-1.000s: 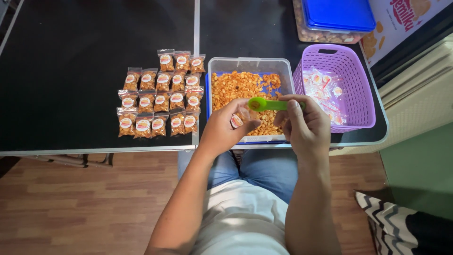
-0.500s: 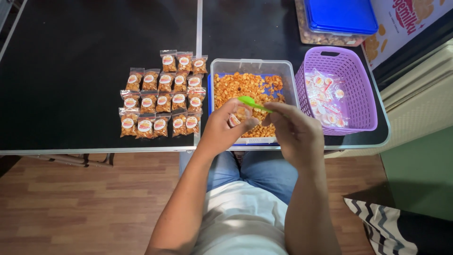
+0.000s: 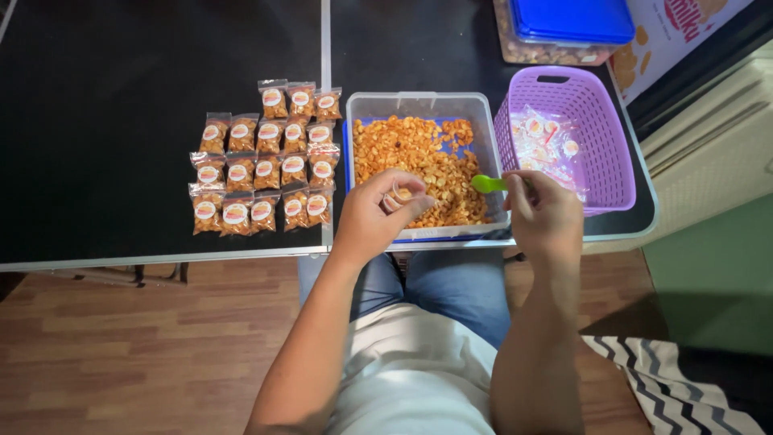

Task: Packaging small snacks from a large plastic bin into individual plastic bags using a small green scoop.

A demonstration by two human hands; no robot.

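Two bare hands work over a clear rectangular plastic tub (image 3: 354, 109) of orange-brown fried snack pieces, which sits at the near edge of a black desk (image 3: 121, 97). The left hand (image 3: 372, 216) is curled, pinching a small clear plastic packet (image 3: 399, 194) with a round label between thumb and fingers, just above the snacks. The right hand (image 3: 546, 216) is closed around the handle of a small green plastic scoop (image 3: 486, 184), whose bowl points left over the tub's right side.

This looks like the filling step: the packet seems held ready while the scoop sits beside the snack pile. The next move would call for a level scoopful brought to the packet's narrow mouth.

Left of the tub lie rows of filled snack packets (image 3: 259, 157). To the right stands a purple plastic basket (image 3: 608, 145) holding empty packets.
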